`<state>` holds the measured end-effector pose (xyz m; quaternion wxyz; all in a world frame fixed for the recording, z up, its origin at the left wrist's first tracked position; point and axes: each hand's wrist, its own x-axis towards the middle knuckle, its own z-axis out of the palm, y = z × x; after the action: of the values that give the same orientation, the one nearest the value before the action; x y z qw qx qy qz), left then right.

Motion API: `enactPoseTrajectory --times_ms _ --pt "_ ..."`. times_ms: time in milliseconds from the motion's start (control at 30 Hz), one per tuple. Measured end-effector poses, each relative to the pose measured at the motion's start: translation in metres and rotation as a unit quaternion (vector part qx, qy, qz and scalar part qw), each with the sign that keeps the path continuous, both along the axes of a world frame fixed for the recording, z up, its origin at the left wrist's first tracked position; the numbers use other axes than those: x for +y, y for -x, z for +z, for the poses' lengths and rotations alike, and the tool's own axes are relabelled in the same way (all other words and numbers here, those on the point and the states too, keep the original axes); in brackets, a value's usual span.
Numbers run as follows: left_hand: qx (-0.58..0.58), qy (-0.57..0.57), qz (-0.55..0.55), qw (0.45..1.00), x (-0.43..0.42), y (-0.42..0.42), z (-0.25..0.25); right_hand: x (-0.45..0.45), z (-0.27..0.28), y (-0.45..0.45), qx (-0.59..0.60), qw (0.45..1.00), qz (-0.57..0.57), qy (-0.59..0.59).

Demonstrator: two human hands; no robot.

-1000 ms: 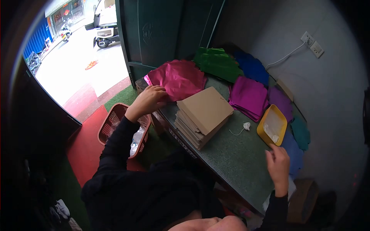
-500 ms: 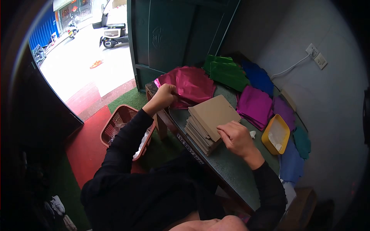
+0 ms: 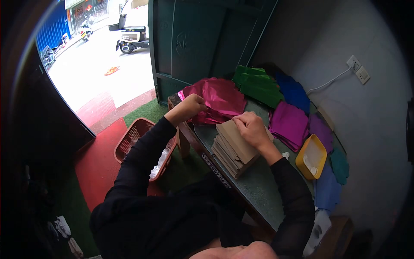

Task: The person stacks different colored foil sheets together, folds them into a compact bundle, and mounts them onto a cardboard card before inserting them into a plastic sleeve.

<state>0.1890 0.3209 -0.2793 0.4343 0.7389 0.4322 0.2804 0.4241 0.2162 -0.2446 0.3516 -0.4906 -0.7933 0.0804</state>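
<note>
My left hand [image 3: 192, 108] is closed, its fingertips at the near edge of a pile of shiny pink foil sheets [image 3: 220, 95]. Whether a sheet is between those fingers I cannot make out. Over the far part of a stack of brown cardboard pieces [image 3: 233, 144] is my right hand [image 3: 251, 130], thumb and fingers pinched together. What it pinches, if anything, is too small to see. The stack is uneven and lies on the dark green tabletop [image 3: 263, 185], just right of the pink pile.
Green [image 3: 258, 88], blue [image 3: 293, 93] and magenta sheets [image 3: 290, 125] lie along the back. A yellow tray [image 3: 311, 157] with whitish contents stands at the right. Left of the table, a reddish plastic basket [image 3: 124, 140] holds clear plastic. Beyond is an open doorway with a scooter [image 3: 133, 38].
My right hand has moved up and left, from the near right corner of the cardboard stack to its far part. The left hand stays by the pink sheets. The view has shifted slightly.
</note>
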Motion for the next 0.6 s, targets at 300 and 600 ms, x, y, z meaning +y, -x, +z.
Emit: enactPoseTrajectory --times_ms 300,600 --pt "-0.074 0.004 0.026 0.997 0.003 -0.006 -0.019 0.043 -0.026 0.016 -0.034 0.998 -0.017 -0.046" --pt "-0.086 -0.047 0.013 0.995 -0.001 -0.005 -0.019 0.064 -0.04 0.046 -0.058 0.998 0.009 -0.014"
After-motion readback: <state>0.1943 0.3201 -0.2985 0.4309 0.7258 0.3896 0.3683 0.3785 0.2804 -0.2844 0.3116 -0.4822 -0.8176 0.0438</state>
